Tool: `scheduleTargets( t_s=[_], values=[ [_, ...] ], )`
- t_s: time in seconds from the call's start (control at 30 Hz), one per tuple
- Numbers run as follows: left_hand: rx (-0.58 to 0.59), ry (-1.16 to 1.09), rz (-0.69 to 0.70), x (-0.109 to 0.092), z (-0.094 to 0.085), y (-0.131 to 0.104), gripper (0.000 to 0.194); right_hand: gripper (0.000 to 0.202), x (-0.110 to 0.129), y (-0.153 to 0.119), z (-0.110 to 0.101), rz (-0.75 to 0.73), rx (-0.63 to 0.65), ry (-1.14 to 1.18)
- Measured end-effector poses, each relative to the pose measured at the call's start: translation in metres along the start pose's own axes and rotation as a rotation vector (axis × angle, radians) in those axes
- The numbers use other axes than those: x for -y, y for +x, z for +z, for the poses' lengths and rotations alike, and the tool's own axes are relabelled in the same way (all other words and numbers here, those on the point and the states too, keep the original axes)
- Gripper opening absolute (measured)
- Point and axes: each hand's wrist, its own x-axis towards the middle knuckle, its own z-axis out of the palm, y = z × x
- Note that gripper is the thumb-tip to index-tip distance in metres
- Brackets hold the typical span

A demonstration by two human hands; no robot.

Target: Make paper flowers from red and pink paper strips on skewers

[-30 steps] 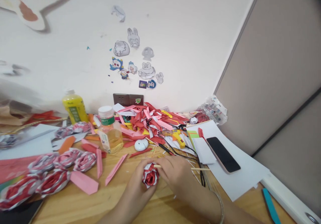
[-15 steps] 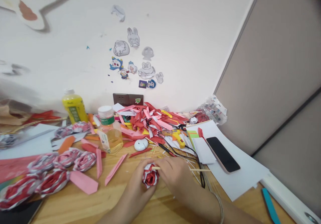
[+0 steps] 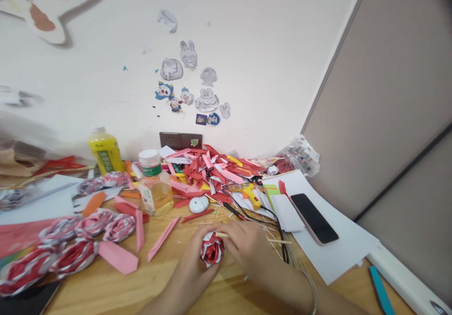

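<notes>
The wooden surface [image 3: 88, 298] is crowded, so a wide elbow could sweep things together. On its far side, the heap of folded strips [image 3: 219, 169] looks loosely stacked and could slide if nudged. The lidded jar [image 3: 163, 197], left of the hands, could tip if bumped, wetting paper nearby. The right hand [image 3: 250, 246] pinches a thin stick and rests close to a black cord [image 3: 284, 250]; a sleeve or wrist catching it might drag things along. The left hand [image 3: 192, 258] is curled around the red-and-white paper rose [image 3: 212, 251], near the middle; too tight a grip could crush its folds. The stick [image 3: 223, 235] has its tip at the rose's far right rim; pushing too hard might tear paper or snap the wood.
</notes>
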Motion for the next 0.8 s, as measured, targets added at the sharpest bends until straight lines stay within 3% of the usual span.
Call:
scheduleTargets(
  t_s=[0.23, 0.53, 0.67, 0.8],
  values=[
    [-0.008, 0.022, 0.014, 0.0025, 0.0009, -0.001, 0.042, 0.033, 0.0003, 0.0004, -0.0003, 0.101, -0.061, 0.034],
    [0.003, 0.057, 0.039, 0.0011, -0.0003, 0.0011, 0.042, 0.033, 0.0024, -0.0003, -0.0013, -0.054, -0.065, -0.082],
    [0.004, 0.082, 0.058, 0.0032, -0.0001, -0.0003, 0.044, 0.027, 0.0044, 0.0004, -0.0036, -0.14, -0.13, -0.229],
    [-0.006, 0.082, 0.054, 0.0062, 0.0008, -0.0018, 0.046, 0.026, 0.0049, 0.0004, -0.0027, -0.132, -0.181, -0.28]
  ],
)
